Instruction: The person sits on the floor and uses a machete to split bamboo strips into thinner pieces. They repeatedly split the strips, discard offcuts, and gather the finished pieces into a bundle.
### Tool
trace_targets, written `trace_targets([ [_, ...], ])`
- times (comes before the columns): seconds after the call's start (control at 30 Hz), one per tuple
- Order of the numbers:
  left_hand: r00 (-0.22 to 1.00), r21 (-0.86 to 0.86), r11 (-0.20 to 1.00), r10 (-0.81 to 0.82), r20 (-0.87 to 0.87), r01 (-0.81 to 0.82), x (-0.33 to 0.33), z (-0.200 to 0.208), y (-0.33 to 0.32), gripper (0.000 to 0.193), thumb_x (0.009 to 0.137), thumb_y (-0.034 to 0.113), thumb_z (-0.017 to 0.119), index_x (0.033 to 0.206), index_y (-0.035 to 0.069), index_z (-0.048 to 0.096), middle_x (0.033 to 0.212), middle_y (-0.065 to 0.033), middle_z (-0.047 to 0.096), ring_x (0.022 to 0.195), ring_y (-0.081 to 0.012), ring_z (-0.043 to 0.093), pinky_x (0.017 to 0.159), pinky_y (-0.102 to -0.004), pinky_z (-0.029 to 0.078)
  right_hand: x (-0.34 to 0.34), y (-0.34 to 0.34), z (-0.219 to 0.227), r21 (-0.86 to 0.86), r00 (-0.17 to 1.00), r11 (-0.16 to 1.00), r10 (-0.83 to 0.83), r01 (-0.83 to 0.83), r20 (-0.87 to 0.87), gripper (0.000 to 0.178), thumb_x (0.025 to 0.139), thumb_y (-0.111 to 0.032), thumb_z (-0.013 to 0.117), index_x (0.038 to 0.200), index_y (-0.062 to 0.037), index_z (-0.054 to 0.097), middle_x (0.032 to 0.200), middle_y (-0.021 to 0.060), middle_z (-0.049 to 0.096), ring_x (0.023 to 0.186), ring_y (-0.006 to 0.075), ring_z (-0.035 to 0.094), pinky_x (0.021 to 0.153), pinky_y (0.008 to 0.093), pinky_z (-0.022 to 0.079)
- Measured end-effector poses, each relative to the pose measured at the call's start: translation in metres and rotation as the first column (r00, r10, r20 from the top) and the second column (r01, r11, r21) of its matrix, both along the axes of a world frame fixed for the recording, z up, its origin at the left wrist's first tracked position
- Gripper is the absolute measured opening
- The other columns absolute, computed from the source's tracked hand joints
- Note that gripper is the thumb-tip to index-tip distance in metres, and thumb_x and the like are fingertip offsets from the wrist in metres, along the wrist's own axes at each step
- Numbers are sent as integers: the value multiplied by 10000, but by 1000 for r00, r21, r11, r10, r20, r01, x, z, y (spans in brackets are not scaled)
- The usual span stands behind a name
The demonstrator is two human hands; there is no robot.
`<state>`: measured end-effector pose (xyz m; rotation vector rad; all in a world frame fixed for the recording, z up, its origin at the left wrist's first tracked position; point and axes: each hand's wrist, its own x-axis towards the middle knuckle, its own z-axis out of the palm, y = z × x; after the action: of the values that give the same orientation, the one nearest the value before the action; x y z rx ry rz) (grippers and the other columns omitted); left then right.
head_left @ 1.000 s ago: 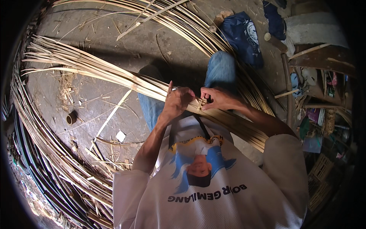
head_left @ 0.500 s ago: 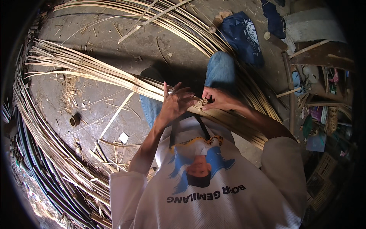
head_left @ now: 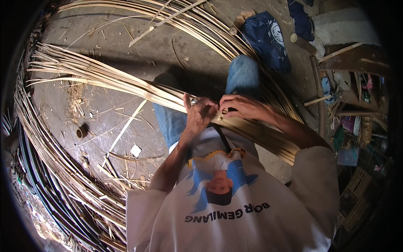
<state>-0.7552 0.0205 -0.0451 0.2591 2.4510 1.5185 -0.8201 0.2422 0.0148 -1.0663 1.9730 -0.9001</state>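
A long bundle of split bamboo strips (head_left: 126, 84) lies across my lap, fanned out at its left end. A thin binding strip (head_left: 218, 117) wraps around the bundle between my hands. My left hand (head_left: 200, 111) rests on the bundle just left of the binding, thumb and fingers pinched at it, a ring on one finger. From the right, my right hand (head_left: 244, 107) curls over the bundle, fingertips closed on the same binding. The tips nearly meet, and part of the knot is hidden beneath them. My knees in blue jeans (head_left: 242, 75) show beyond the bundle.
More bamboo strips (head_left: 197, 27) curve along the floor ahead and to my right. Another long pile (head_left: 63, 168) bends along the left. A short brown tube (head_left: 82, 131), a white scrap (head_left: 135, 150) and shavings lie on the floor. Dark blue cloth (head_left: 266, 40) lies far right, near cluttered shelves (head_left: 357, 109).
My left hand's fingers, spread before, have drawn together at the binding. My right hand has risen slightly and moved in over it, closer to the left.
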Motion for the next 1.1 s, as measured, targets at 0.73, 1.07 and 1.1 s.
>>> trace_targets([
  [0.73,993,-40,992,121,-18,-121,1,-14,9,225,973,331,633,973,115,696,807,-30,695,863,-191,657,1140,-476,192,1,-14,-9,102,938,954,-296,281,178,240,759,-163,831,859,-19,667,866,73,616,761,204,612,695,351,500],
  [1.07,974,-154,967,180,-137,-201,13,35,-35,198,916,173,698,1102,106,701,1085,-61,731,1049,-223,680,1066,-439,384,55,-5,1,40,886,898,-423,438,-192,180,871,-189,723,1027,-106,687,1357,103,494,1180,302,576,955,404,501],
  [1.1,981,-114,975,185,-52,-190,21,31,-38,196,910,184,695,1088,103,709,1065,-67,735,1021,-249,687,1030,-433,422,61,-7,2,39,883,894,-433,446,-183,179,868,-185,726,1021,-106,676,1340,115,503,1165,314,581,945,406,504],
])
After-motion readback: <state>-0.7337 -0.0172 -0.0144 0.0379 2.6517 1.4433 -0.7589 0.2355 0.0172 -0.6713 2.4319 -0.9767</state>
